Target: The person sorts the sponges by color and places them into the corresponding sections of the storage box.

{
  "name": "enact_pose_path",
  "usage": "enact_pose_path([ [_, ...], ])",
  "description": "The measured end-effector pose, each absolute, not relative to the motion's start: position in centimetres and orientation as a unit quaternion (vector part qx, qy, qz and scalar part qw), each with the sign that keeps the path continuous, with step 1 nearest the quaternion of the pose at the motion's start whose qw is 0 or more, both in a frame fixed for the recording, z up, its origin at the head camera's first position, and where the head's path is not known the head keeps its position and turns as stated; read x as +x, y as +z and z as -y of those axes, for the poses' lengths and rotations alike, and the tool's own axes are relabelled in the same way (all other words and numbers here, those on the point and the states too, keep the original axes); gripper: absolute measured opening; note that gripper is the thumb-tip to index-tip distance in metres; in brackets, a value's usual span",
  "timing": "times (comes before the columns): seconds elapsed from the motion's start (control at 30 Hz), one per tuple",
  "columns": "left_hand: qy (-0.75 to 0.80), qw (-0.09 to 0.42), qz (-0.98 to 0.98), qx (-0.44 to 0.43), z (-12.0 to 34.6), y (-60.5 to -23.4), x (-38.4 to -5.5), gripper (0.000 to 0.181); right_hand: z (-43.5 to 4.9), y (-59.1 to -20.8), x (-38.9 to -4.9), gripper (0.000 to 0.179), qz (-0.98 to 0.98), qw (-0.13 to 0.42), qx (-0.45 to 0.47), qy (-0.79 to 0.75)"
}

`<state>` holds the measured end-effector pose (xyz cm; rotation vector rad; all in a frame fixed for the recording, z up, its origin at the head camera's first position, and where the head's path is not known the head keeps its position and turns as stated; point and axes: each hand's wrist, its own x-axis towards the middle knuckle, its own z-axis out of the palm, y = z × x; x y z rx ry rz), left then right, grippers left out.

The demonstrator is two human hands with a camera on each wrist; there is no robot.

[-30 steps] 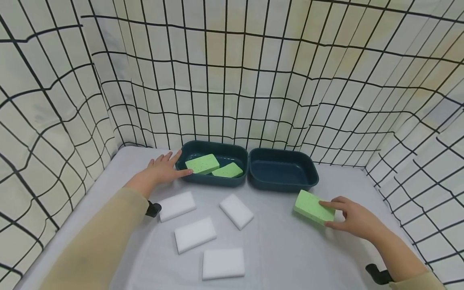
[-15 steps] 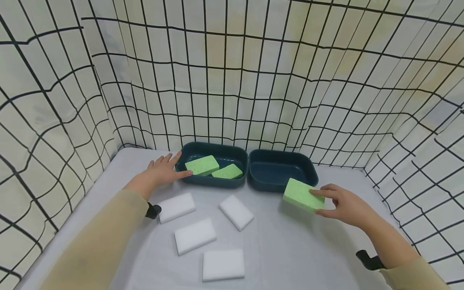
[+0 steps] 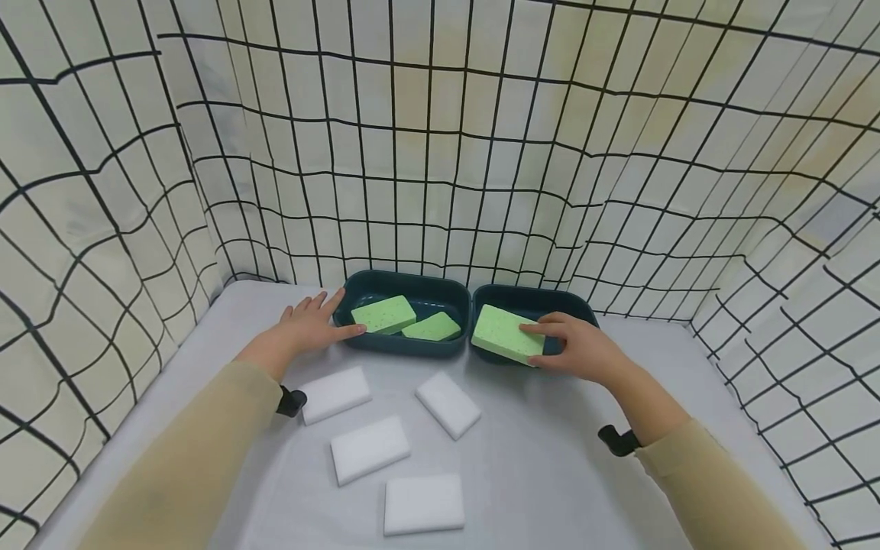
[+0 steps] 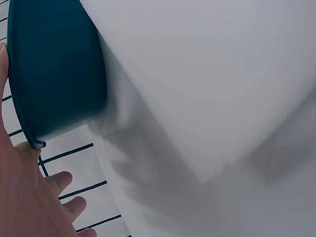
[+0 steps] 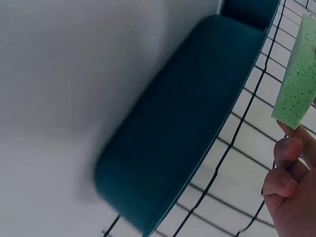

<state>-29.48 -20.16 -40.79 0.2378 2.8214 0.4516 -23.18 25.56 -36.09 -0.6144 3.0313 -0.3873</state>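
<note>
My right hand pinches a green sponge by its right end, over the right dark teal tub. In the right wrist view the sponge shows above that tub's rim, between thumb and fingers. My left hand rests with spread fingers at the left end of the left teal tub; the left wrist view has its fingers right at the tub's rim. Inside the left tub lie two green sponges, one at the left and one at the right.
Several white sponge blocks lie on the white table: one near my left wrist, one in front of the tubs, others closer to me. Black wire grid panels over white cloth stand behind and at both sides.
My right hand has carried the green sponge left and away from me, from the table beside the right tub to over that tub. My left hand has stayed put.
</note>
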Motion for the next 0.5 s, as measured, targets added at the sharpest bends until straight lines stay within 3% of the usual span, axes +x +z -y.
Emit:
enact_pose_path([
  [0.5,0.150,0.137,-0.976,0.079,19.9,-40.8,-29.5,0.115,-16.7,-36.0,-29.5,0.059,-0.965,0.044,-0.209,-0.149],
])
